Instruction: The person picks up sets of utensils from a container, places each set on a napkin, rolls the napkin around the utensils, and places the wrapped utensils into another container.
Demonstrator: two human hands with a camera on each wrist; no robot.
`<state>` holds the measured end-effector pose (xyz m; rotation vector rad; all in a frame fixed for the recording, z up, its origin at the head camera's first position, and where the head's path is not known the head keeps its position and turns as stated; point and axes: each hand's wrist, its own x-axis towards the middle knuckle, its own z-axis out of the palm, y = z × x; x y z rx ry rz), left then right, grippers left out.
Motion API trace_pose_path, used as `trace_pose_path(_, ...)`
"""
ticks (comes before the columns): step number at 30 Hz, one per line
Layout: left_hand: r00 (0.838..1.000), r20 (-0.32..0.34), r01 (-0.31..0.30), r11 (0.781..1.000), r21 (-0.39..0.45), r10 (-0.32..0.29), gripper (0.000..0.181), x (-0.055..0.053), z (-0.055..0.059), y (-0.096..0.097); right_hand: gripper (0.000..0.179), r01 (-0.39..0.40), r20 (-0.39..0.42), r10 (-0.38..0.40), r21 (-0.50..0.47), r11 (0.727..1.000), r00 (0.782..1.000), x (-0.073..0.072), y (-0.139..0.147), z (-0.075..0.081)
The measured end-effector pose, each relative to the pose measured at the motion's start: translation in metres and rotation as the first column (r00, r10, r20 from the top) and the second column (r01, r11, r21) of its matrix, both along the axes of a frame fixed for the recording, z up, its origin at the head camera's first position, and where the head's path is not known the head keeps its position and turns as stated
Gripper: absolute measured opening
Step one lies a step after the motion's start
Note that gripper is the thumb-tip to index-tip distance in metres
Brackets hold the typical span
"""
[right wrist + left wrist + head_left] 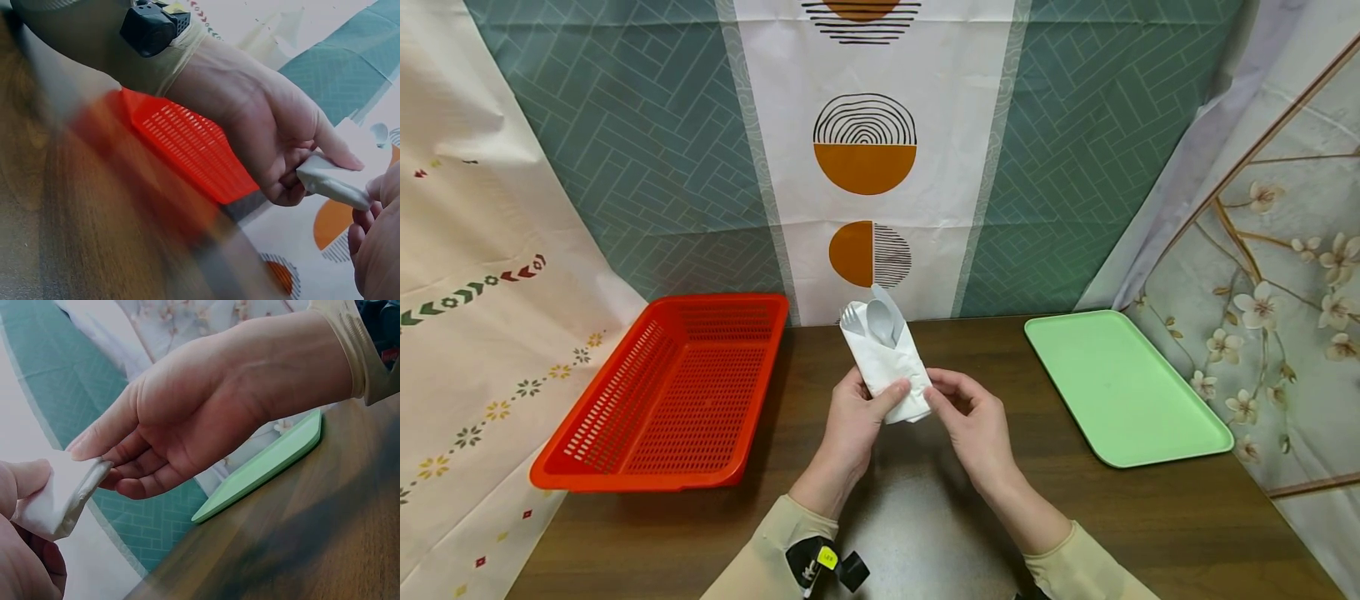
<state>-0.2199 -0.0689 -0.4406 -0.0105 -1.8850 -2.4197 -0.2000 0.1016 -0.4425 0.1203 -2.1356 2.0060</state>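
A folded white napkin (891, 367) is held up above the table, wrapped as a pocket around cutlery. Out of its top stick a fork (852, 320), a spoon (880, 321) and a pale tip behind them, perhaps a knife. My left hand (859, 417) grips the lower left part of the napkin, thumb across its front. With thumb and fingers, my right hand (973, 421) pinches the napkin's lower right edge. In the left wrist view the bundle's folded bottom end (65, 494) shows between both hands.
To the left stands a red perforated plastic basket (748, 417). A light green tray (1127, 392) lies at the right on the brown wooden table (925, 525). Patterned cloths (685, 167) hang behind and at both sides.
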Motion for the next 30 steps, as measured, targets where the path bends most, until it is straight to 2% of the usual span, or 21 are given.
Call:
trace_pose_path(8,1.0,0.016,-0.025,1.0,-0.013,0.025,0.043,-0.0003,0.0007,-0.0002,0.025,-0.001,-0.016,0.001,0.016,1.0,1.0,0.0014,-0.0015,-0.0011)
trace_pose_path(18,0.999,-0.006,-0.038,0.999,-0.007,0.038,0.041,0.0,0.0008,-0.0013,0.03,-0.027,0.007,0.027,0.08,0.996,1.0,0.0027,-0.003,-0.0032)
trace_pose_path(26,0.999,-0.001,-0.04,0.999,0.001,0.04,0.043,0.0003,0.0012,-0.0013,0.02,-0.005,0.028,0.003,0.059,0.998,1.0,0.0021,-0.0037,-0.0027)
trace_pose_path(30,0.999,0.001,-0.037,0.999,0.013,0.037,0.042,0.0001,0.0014,-0.0011,0.018,-0.022,0.047,0.021,0.021,1.0,0.999,0.0015,-0.005,-0.0033)
